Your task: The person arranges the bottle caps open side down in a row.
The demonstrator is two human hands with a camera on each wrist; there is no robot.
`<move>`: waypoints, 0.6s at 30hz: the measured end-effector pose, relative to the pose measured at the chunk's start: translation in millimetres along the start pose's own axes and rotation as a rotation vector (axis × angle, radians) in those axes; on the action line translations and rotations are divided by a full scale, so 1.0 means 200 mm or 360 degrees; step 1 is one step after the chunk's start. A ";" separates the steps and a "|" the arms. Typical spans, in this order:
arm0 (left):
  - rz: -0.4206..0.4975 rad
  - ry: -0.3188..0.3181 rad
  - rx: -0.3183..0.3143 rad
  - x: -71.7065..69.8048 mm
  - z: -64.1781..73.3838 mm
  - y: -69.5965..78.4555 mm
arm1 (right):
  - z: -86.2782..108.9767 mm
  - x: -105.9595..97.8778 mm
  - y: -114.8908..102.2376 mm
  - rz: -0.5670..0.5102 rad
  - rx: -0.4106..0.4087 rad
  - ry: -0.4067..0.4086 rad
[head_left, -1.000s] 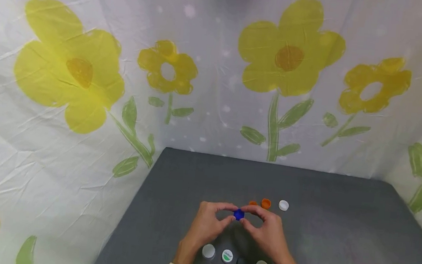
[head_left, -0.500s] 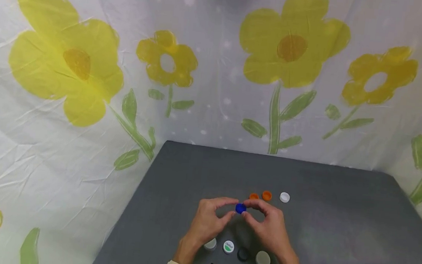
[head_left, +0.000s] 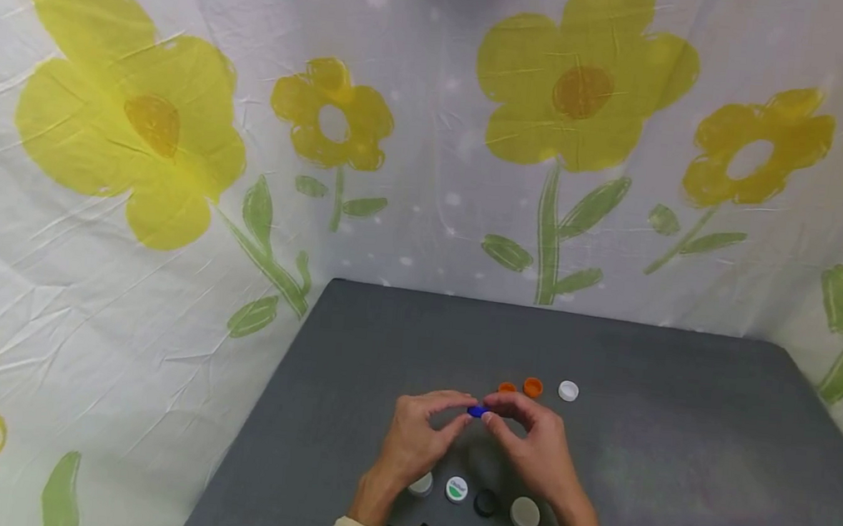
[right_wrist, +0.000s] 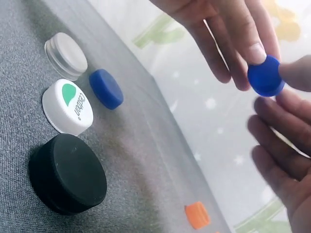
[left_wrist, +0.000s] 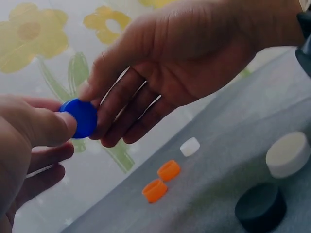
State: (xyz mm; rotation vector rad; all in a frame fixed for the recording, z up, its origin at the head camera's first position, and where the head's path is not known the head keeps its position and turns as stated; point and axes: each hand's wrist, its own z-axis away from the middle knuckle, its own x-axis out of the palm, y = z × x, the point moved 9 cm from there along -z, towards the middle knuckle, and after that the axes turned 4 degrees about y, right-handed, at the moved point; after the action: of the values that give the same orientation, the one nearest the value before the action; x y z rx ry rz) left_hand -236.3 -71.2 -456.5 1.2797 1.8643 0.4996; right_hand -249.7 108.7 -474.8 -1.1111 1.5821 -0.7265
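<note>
A small blue bottle cap (head_left: 478, 412) is held above the dark table, between both hands. My left hand (head_left: 415, 438) pinches its left side between thumb and fingertips, and my right hand (head_left: 531, 448) pinches the right side the same way. In the left wrist view the blue cap (left_wrist: 83, 118) stands nearly upright between the two thumbs. The right wrist view shows the cap's round face (right_wrist: 266, 76), with the other fingers of both hands spread apart from it.
Beyond the hands lie two orange caps (head_left: 533, 387) and a white cap (head_left: 568, 391). Nearer stand a white cap with green print (head_left: 457, 489), a black cap (head_left: 486, 503) and a grey cap (head_left: 524, 514). A second blue cap (right_wrist: 106, 89) lies beside a clear-whitish cap (right_wrist: 67, 56).
The blue cap has turned between the fingertips, from facing the head camera to nearly edge-on. Both hands stay about it. The head view has tilted down slightly.
</note>
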 end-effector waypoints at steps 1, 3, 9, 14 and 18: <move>0.0051 0.0005 -0.0059 0.00 0.00 -0.01 | 0.00 -0.01 -0.01 0.0018 -0.0027 0.0028; 0.0156 0.0021 -0.0186 0.00 0.00 -0.05 | 0.00 -0.03 -0.03 0.0060 -0.0090 0.0093; 0.0420 0.0045 -0.0566 0.00 0.03 -0.15 | 0.01 -0.05 -0.09 0.0080 -0.0317 0.0218; 0.0679 0.0023 -0.0821 0.02 0.05 -0.20 | 0.03 -0.03 -0.16 0.0023 -0.0557 0.0244; 0.0870 0.0029 -0.0980 0.03 0.06 -0.22 | 0.04 -0.02 -0.20 0.0004 -0.0648 0.0272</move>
State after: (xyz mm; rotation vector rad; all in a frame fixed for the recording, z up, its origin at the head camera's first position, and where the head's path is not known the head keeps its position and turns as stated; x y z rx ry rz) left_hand -253.3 -84.7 -496.6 1.3241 1.1952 1.2621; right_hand -229.4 97.4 -442.0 -1.3662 1.9329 -0.5190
